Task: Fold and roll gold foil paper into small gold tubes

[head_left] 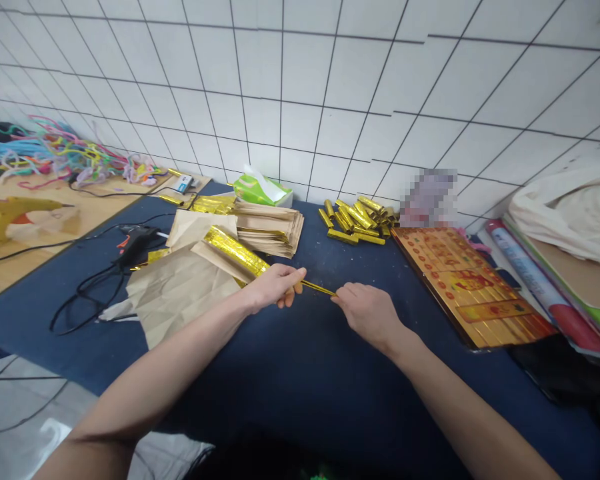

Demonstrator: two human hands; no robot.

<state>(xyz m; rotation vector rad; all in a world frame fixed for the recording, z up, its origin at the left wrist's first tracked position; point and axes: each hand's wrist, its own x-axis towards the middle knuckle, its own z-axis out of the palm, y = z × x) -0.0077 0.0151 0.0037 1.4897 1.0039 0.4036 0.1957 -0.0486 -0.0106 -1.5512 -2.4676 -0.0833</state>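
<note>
Between my two hands runs a thin, narrow gold strip (319,287), seen nearly edge-on. My left hand (275,287) pinches its left end, and my right hand (364,308) grips the other end with curled fingers. Just behind my left hand lies a shiny gold foil sheet (235,250) on brown paper. A crumpled sheet of brown paper (180,290) is under and beside my left forearm. Farther back sits a stack of brown paper (273,227) with gold foil among its layers. Several small gold rolls (357,219) are heaped beyond my right hand.
A black glue gun (137,243) with a looping cable lies left, and a yellow glue gun (13,212) rests on a wooden board (95,207). Colourful pipe cleaners (80,157) pile behind. A green tissue pack (260,189) stands by the wall. Red-gold printed packets (473,283) lie right.
</note>
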